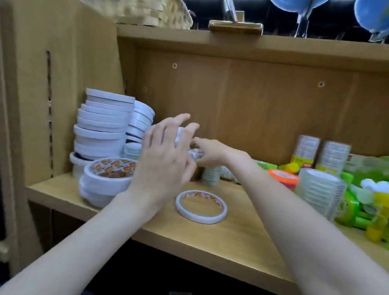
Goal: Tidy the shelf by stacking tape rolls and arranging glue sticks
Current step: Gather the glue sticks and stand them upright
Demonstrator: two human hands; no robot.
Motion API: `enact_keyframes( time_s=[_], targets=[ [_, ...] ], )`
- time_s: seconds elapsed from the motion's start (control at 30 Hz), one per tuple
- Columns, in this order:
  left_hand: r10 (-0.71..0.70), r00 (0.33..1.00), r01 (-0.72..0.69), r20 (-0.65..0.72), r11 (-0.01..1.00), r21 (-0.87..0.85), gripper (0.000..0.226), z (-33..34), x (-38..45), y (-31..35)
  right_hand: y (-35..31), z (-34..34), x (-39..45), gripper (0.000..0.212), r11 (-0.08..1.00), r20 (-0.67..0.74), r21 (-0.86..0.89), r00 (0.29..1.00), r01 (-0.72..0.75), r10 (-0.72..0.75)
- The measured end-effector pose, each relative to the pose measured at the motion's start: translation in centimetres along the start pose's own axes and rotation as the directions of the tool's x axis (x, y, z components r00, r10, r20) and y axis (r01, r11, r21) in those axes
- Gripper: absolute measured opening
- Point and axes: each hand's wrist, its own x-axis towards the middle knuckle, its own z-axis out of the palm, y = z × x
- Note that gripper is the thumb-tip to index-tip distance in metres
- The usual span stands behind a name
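A: Head view: what's each hand doing?

B: The left hand [162, 158] hovers with fingers [179, 121] spread and relaxed, gripping nothing. The right hand [208, 152] reaches deep, fingers curled round a small roll [196, 153], though blur hides the detail.

A: And the tape?

B: A tall white stack [102, 123] leans at the left wall of the shelf [227, 234]; one thin roll [201, 206] lies flat alone. Glue sticks [386, 212] sit far right.

A: The risk?

B: I'd judge the left forearm could nudge the front stack [106, 180] off the edge.
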Motion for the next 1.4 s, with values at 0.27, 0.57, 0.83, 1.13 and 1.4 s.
enact_keyframes(
  time_s=[0.27,0.57,0.83,1.13,1.4],
  targets=[
    [0.006,0.984,-0.018,0.176,0.998,0.066,0.042,1.1,0.1,-1.6,1.3,1.0,-0.5,0.032,0.977,-0.172,-0.211,0.985,-0.016,-0.021],
    [-0.063,0.978,0.066,0.197,0.998,-0.010,0.041,0.8,0.2,-1.8,3.9,-0.5,-3.8,0.004,0.759,-0.404,0.647,0.877,0.073,0.259],
    [-0.016,0.912,0.057,0.410,0.994,-0.089,0.049,-0.8,1.3,-2.5,3.0,-1.9,-4.8,0.004,0.725,-0.423,0.681,0.862,0.100,0.278],
    [-0.009,0.926,0.067,0.377,0.988,-0.140,0.056,-0.5,0.3,-2.5,2.9,0.7,-4.3,0.013,0.932,-0.361,0.339,0.897,-0.127,0.254],
    [-0.012,0.926,0.064,0.377,0.990,-0.128,0.056,-0.4,0.3,-2.5,2.6,-2.2,-5.2,0.018,0.849,-0.486,0.526,0.798,-0.058,0.356]
  ],
)
